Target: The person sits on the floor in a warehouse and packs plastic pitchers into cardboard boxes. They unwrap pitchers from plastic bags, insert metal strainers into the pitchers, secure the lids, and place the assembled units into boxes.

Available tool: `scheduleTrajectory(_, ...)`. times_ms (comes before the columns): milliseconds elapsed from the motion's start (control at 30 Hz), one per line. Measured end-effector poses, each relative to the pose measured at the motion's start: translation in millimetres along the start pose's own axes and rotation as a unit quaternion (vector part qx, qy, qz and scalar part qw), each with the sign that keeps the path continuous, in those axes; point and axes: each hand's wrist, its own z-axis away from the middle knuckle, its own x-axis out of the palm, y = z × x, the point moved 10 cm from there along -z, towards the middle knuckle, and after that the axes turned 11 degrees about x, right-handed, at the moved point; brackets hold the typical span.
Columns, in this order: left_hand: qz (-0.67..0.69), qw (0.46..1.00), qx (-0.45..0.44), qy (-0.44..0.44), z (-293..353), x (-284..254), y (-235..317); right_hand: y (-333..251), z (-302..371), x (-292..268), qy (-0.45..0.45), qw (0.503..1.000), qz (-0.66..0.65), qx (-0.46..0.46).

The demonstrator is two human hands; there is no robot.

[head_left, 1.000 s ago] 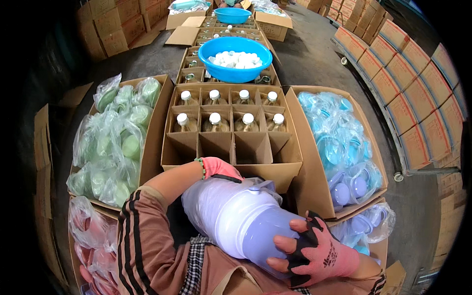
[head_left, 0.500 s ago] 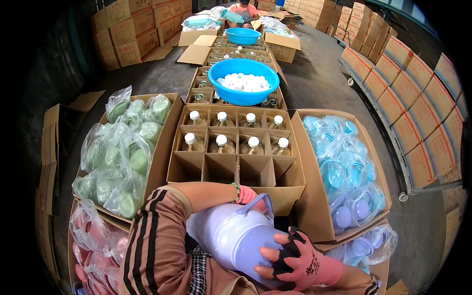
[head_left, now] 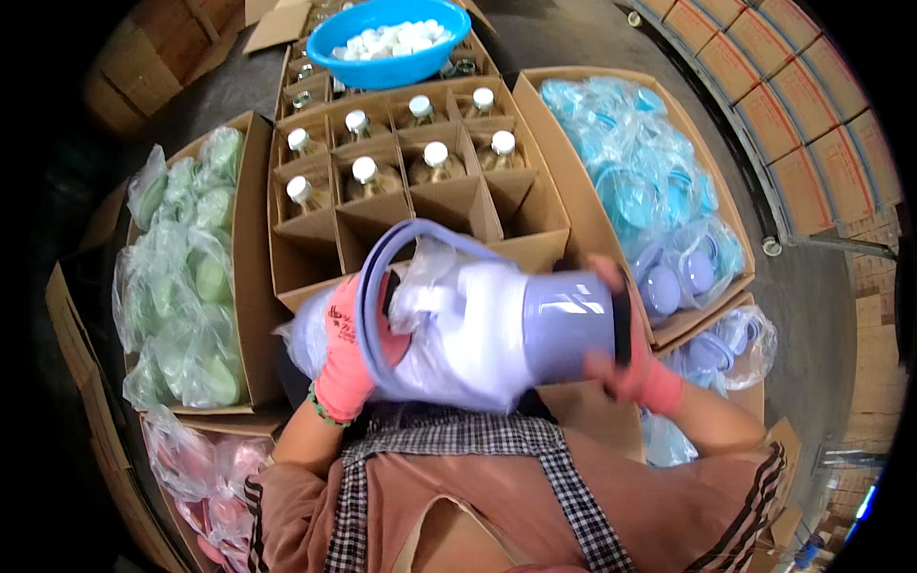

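Both of my hands hold a lavender jug on its side, just above my lap.

My left hand [head_left: 346, 358], in a pink glove, is closed around the jug's looped handle end, where a clear plastic bag [head_left: 458, 329] wraps the lavender jug [head_left: 564, 325]; my right hand [head_left: 626, 353] grips its other end. Just beyond it sits a divided cardboard box [head_left: 497, 205] of white-capped bottles [head_left: 436, 155], with a blue basin [head_left: 387, 43] of white caps farther off. Bagged green lids [head_left: 186, 286] lie left, bagged blue lids [head_left: 640, 191] right.
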Motion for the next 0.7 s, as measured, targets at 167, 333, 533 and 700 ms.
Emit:
scheduleTrajectory(167, -0.046, 0.999, 0.021, -0.011, -4.0, 7.7, 9.4, 74.5, -18.1, 18.8, -0.165, 0.851, -0.197, 0.458)
scheduleTrajectory(333, -0.012, 0.999, -0.005, 0.033, 10.2, -6.1, -18.4, 29.4, -23.2, -35.1, -0.14, 0.901, 0.13, 0.39)
scheduleTrajectory(533, -0.049, 0.998, 0.041, -0.02, 13.7, 5.8, 6.0, -116.5, -21.4, 37.8, -0.128, 0.9, 0.413, -0.062)
scheduleTrajectory(700, -0.027, 0.998, 0.014, -0.047, 18.2, 17.5, 2.6, -141.0, 57.3, 188.9, -0.299, 0.799, 0.285, -0.437)
